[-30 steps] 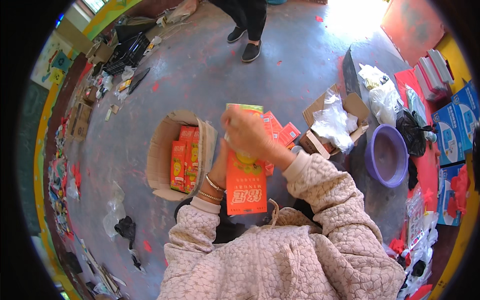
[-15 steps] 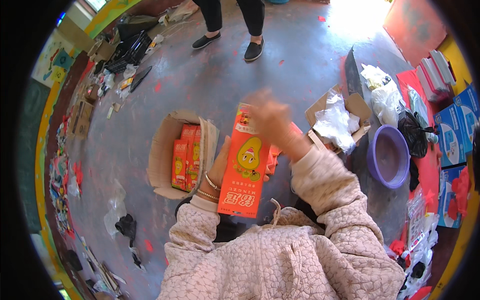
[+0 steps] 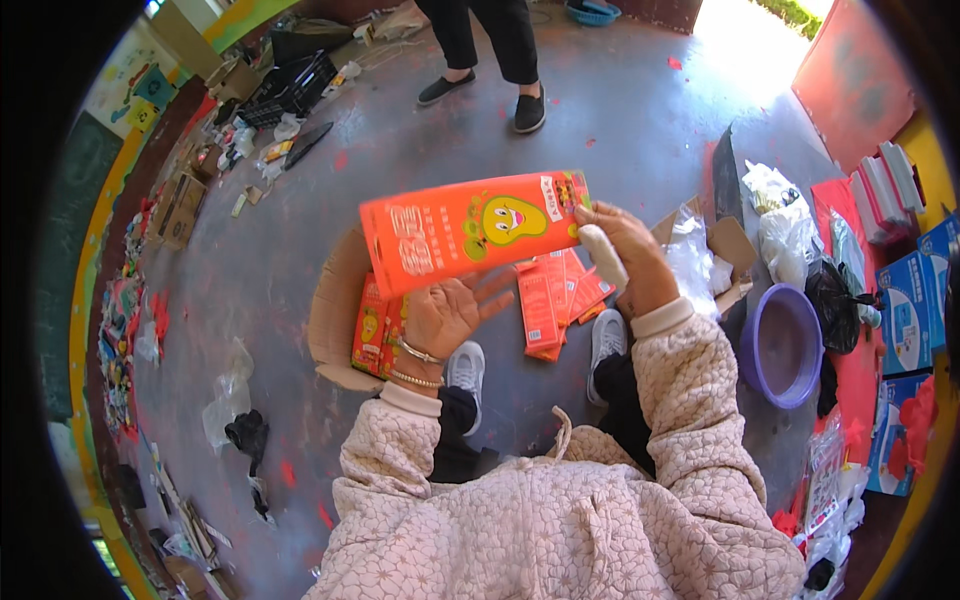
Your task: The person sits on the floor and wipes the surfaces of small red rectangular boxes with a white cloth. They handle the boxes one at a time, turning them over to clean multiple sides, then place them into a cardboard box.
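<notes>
My right hand (image 3: pixel 640 262) grips one end of a long orange carton (image 3: pixel 425 238) printed with a yellow cartoon fruit, holding it tilted sideways in front of me. Something white and soft (image 3: pixel 603 257) lies along that hand's fingers; whether it is a wrapping or a held piece I cannot tell. Under the carton, my left hand (image 3: pixel 445 315) has its palm turned up and fingers spread. Several flat orange cartons (image 3: pixel 540 310) lie piled on the floor between my shoes. At the left, a cardboard box (image 3: pixel 335 310) holds red-orange cartons (image 3: pixel 372 330), partly covered by the raised one.
To my right are an open cardboard box (image 3: pixel 735 240) with white plastic, a purple basin (image 3: pixel 782 345) and a black bag (image 3: pixel 835 300). A person in black trousers (image 3: pixel 500 40) stands ahead. Litter and a black crate (image 3: pixel 290 90) line the left wall.
The carton has swung from upright to nearly level and risen. My left hand has released it and opened; my right hand now grips its end. The floor pile shows more.
</notes>
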`<state>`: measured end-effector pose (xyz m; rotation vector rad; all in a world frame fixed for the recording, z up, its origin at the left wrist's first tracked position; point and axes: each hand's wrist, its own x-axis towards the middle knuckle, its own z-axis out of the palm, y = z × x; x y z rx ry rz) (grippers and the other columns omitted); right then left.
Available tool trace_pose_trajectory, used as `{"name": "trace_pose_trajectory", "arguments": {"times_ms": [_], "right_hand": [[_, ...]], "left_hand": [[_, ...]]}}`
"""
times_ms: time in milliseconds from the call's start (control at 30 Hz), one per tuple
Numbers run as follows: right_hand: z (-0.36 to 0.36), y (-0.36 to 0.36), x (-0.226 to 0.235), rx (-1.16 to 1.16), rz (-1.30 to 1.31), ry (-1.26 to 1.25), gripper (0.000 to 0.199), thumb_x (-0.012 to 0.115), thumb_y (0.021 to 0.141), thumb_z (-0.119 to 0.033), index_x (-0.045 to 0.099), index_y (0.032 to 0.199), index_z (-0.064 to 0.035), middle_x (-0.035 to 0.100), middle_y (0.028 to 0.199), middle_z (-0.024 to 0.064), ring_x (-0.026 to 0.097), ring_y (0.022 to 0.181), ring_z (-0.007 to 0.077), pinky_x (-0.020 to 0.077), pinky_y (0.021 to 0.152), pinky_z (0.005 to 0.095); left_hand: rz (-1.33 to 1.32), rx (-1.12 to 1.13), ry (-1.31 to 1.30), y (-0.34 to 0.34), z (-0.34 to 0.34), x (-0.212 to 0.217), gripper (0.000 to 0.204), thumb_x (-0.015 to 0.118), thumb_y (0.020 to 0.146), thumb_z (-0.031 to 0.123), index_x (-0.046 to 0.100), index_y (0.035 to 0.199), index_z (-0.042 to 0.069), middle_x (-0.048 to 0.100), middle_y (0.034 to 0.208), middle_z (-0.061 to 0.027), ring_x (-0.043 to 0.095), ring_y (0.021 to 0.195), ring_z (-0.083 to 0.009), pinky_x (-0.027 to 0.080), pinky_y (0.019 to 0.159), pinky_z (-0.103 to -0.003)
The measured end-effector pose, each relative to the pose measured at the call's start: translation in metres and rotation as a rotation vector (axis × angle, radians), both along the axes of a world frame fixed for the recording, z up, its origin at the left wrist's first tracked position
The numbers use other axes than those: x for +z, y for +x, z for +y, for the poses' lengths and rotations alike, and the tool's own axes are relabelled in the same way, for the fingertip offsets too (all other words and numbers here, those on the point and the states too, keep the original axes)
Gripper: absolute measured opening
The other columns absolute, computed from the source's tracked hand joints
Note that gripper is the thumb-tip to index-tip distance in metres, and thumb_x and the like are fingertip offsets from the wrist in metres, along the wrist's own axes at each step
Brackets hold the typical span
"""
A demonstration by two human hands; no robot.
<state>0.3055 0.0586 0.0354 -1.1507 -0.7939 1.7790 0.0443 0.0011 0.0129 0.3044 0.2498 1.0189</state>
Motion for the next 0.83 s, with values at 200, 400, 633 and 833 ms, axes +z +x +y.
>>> {"name": "trace_pose_trajectory", "arguments": {"times_ms": [200, 400, 633, 833], "right_hand": [[-0.035, -0.074, -0.034, -0.193, 0.164, -0.122, 0.012, 0.054, 0.091, -0.020, 0.057, 0.094, -0.0082, 0.058, 0.067, 0.0007, 0.052, 0.049, 0.0096, 0.0413, 0.041, 0.0245], [-0.056, -0.079, -0.042, 0.129, -0.192, -0.165, 0.023, 0.060, 0.088, -0.028, 0.064, 0.089, -0.0046, 0.060, 0.066, 0.0027, 0.051, 0.049, 0.0090, 0.0383, 0.042, 0.0240], [-0.053, -0.069, 0.009, -0.371, -0.694, 1.020, 0.011, 0.062, 0.081, -0.009, 0.054, 0.075, -0.0044, 0.056, 0.065, 0.0089, 0.057, 0.056, 0.0199, 0.0439, 0.049, 0.0306], [-0.045, -0.085, 0.000, 0.001, -1.032, 1.465, 0.012, 0.065, 0.076, -0.012, 0.054, 0.079, -0.0074, 0.052, 0.073, 0.0066, 0.057, 0.063, 0.0210, 0.0438, 0.050, 0.0321]], "left_hand": [[0.101, 0.281, 0.247, 0.009, 0.010, -0.019, 0.045, 0.057, 0.088, 0.019, 0.042, 0.129, 0.009, 0.048, 0.130, -0.0088, 0.044, 0.122, -0.0251, 0.033, 0.104, -0.045], [0.191, 0.499, -0.088, -0.003, 0.015, -0.018, 0.035, 0.054, 0.090, 0.007, 0.044, 0.123, 0.006, 0.053, 0.118, -0.0097, 0.051, 0.113, -0.0250, 0.043, 0.097, -0.045], [0.386, 0.318, -0.035, 0.000, 0.003, -0.011, 0.035, 0.052, 0.087, 0.000, 0.043, 0.120, 0.002, 0.056, 0.112, -0.0124, 0.059, 0.101, -0.0252, 0.052, 0.085, -0.039], [0.420, -0.064, 0.089, 0.014, -0.017, -0.007, 0.048, 0.058, 0.085, 0.007, 0.038, 0.129, 0.004, 0.049, 0.127, -0.0140, 0.054, 0.112, -0.0268, 0.048, 0.091, -0.040]]}}
